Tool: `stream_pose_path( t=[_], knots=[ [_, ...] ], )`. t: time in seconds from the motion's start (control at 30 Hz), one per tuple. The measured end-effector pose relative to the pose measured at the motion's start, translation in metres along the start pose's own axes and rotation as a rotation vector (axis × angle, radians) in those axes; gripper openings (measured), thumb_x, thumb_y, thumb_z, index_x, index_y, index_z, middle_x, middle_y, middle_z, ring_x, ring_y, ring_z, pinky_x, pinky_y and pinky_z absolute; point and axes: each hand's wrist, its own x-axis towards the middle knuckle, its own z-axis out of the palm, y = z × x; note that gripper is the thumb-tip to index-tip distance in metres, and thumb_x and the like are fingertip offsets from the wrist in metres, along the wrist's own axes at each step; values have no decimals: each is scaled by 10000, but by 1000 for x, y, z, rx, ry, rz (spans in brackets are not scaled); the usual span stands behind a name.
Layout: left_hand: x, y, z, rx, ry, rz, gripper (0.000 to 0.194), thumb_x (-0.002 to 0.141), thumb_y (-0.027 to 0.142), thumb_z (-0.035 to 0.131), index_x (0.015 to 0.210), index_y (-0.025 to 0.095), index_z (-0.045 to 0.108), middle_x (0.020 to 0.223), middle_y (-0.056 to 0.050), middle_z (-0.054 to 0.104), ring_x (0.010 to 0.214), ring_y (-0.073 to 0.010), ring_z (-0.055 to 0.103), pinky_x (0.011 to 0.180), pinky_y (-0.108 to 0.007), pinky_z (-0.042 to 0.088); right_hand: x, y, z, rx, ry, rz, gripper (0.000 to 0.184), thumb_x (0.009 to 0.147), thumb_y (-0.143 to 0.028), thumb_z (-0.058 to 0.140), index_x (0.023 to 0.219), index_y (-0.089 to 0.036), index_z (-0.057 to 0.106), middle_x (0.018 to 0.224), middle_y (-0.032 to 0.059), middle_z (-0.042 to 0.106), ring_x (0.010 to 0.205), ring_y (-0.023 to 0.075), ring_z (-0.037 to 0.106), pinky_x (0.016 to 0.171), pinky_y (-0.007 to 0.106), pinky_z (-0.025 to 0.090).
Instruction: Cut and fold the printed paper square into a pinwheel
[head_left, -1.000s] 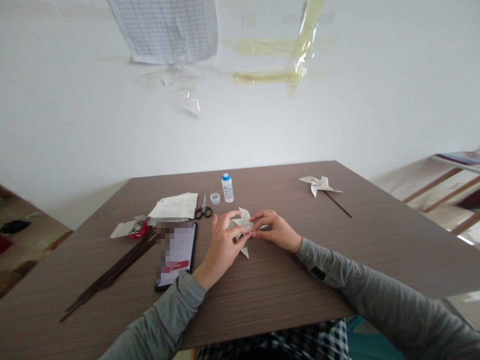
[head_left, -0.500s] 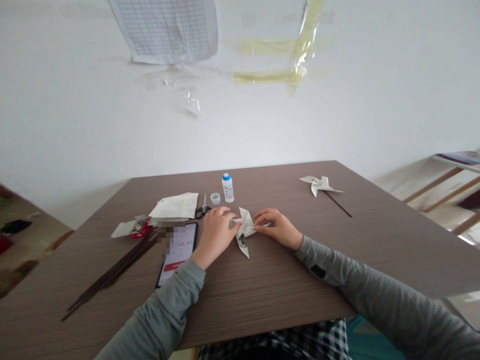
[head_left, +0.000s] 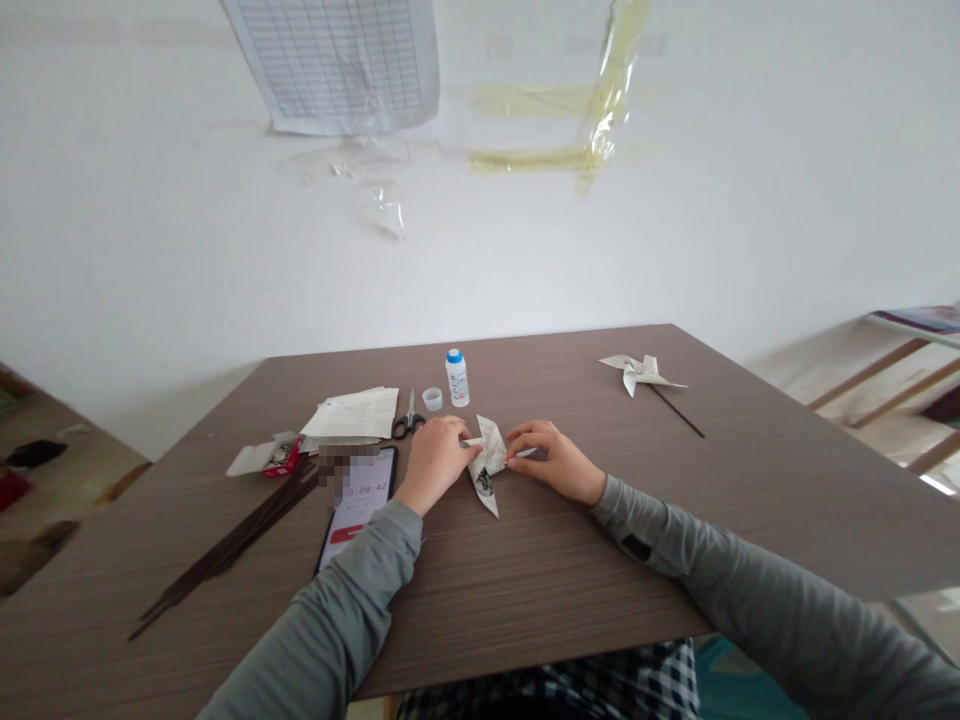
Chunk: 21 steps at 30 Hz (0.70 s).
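Observation:
A half-folded paper pinwheel (head_left: 487,462) made of printed paper lies on the brown table (head_left: 570,590) in front of me. My left hand (head_left: 435,462) has its fingers curled on the pinwheel's left side. At the centre my right hand (head_left: 551,458) pinches the paper from the right, thumb and forefinger pressed together. A small white glue bottle (head_left: 457,377) with a blue top stands just behind, its loose cap (head_left: 432,398) beside it.
Scissors (head_left: 408,417), a stack of printed sheets (head_left: 360,415), a small red box (head_left: 279,457), a bundle of thin dark sticks (head_left: 232,540) and a phone (head_left: 355,497) lie to the left. A finished pinwheel on a stick (head_left: 643,373) rests at the far right.
My left hand slid off the top of the pinwheel to its left side, uncovering the paper and the phone. My right hand stayed pinching the centre.

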Motion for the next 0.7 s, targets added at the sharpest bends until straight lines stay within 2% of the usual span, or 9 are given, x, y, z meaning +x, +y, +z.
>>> stream_pose_path(
  t=[0.13,0.3,0.4,0.53,0.7],
  knots=[
    [-3,4,0,-85,30,-20,99,917,164,897,926,231,825,1085,-100,902,1142,-336,844,1048,-431,613,1,4,1,8,23,13,70,962,-369,949,960,-299,950,1343,117,884,1340,373,779,1289,604,511],
    [-5,8,3,-272,58,-8,92,962,197,853,957,236,770,1100,-78,897,1108,-301,844,1032,-410,618,2,7,1,23,66,24,87,949,-383,952,969,-298,956,1362,121,876,1372,390,765,1286,612,513],
    [-7,11,4,-364,68,7,85,966,229,835,982,240,752,1150,-87,902,1145,-305,843,1068,-429,624,2,6,1,26,82,22,92,943,-384,956,978,-300,959,1289,112,892,1346,386,774,1258,585,534],
    [-10,11,5,-403,45,27,96,964,293,831,1012,249,760,1177,-86,907,1168,-318,844,1097,-458,629,1,3,-1,41,88,0,117,987,-420,928,983,-305,948,1092,88,900,1188,346,808,1180,536,582],
    [-9,6,6,-352,23,38,148,913,326,876,1028,250,821,1187,-106,916,1198,-352,844,1118,-484,633,0,-4,-3,1,88,-52,161,1020,-461,905,955,-317,938,1066,94,889,1126,344,814,1118,525,618]
  ],
)
